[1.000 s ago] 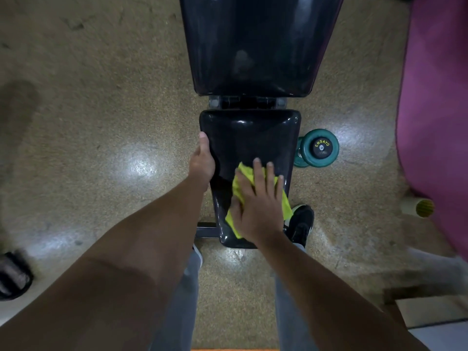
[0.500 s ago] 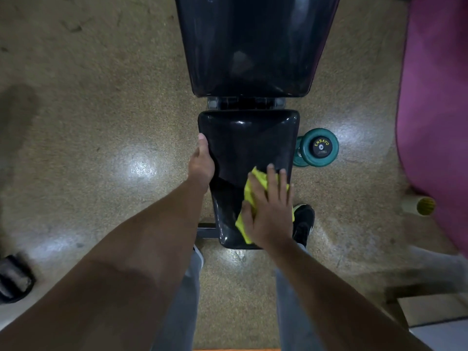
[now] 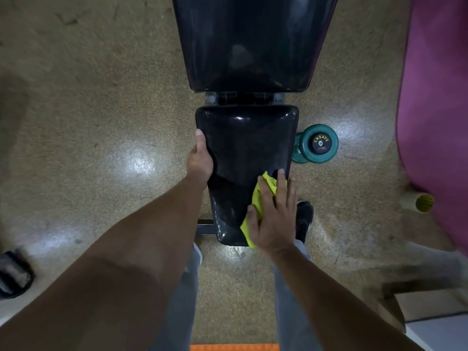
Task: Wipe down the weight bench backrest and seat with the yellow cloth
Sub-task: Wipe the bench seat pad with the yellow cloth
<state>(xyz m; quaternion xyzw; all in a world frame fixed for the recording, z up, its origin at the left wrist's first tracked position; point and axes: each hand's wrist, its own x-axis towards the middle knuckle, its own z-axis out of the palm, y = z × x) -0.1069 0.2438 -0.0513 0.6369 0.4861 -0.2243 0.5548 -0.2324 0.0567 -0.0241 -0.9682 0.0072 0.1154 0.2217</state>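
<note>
Where speckled tan polished floor (image 3: 101, 110) glares at 9 o'clock, left hand (image 3: 200, 160) grips glossy black seat pad (image 3: 247, 148) edge, fingers curled under; right hand (image 3: 274, 214), fingers straight and spread, presses crumpled yellow cloth (image 3: 260, 196) on seat's 5 o'clock corner; black backrest (image 3: 253, 41) at 12; teal dumbbell (image 3: 317, 144), magenta mat (image 3: 435, 97) at 3.

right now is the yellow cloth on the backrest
No, the right hand presses the yellow cloth on the seat, below the backrest.

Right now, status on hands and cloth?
Right hand flat on yellow cloth, seat right edge. Left hand gripping seat's left edge. Nothing in the way.
</note>
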